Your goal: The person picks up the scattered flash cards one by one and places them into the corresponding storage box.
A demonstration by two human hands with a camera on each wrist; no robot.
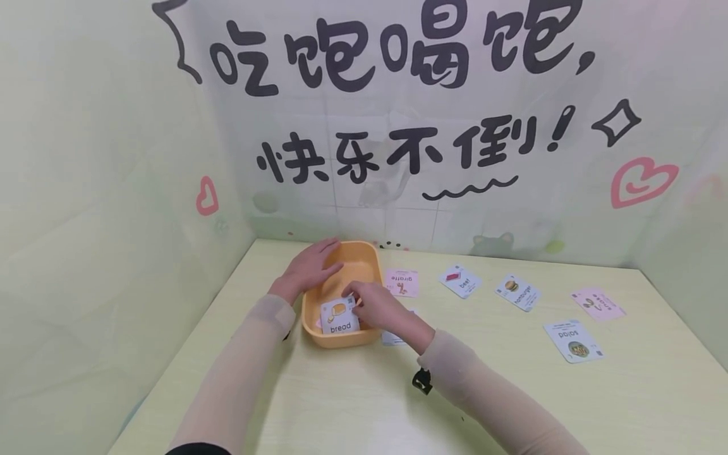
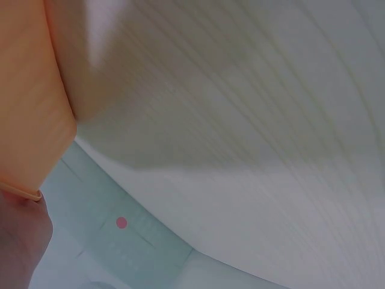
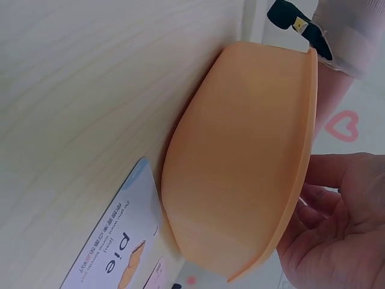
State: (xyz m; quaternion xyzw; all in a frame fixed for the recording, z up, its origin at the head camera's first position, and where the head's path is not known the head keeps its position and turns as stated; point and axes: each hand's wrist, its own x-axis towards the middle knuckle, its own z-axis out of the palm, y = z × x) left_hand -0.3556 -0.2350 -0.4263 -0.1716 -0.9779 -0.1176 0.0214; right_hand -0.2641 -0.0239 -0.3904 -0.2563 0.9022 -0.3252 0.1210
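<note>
An orange plastic bin (image 1: pixel 372 259) stands near the back left of the table. My left hand (image 1: pixel 307 268) rests on its left rim, fingers extended and thumb over the inside; the left wrist view catches only part of that hand (image 2: pixel 21 241). Inside the bin, my right hand (image 1: pixel 378 306) pinches the right edge of a blue-bordered bread card (image 1: pixel 340 316). A bit of pink shows beside that card. From the right wrist, the right hand (image 3: pixel 343 220) reaches over the bin's rim, its fingertips hidden behind the wall. A pie card (image 3: pixel 117 235) lies beside the bin.
Right of the bin lie a giraffe card (image 1: pixel 402 282), a beef card (image 1: pixel 460 281), a hamburger card (image 1: pixel 517 292), a snake card (image 1: pixel 598 303) and a salad card (image 1: pixel 573 341). A printed curtain (image 1: pixel 409 221) hangs behind the table (image 1: pixel 352 404).
</note>
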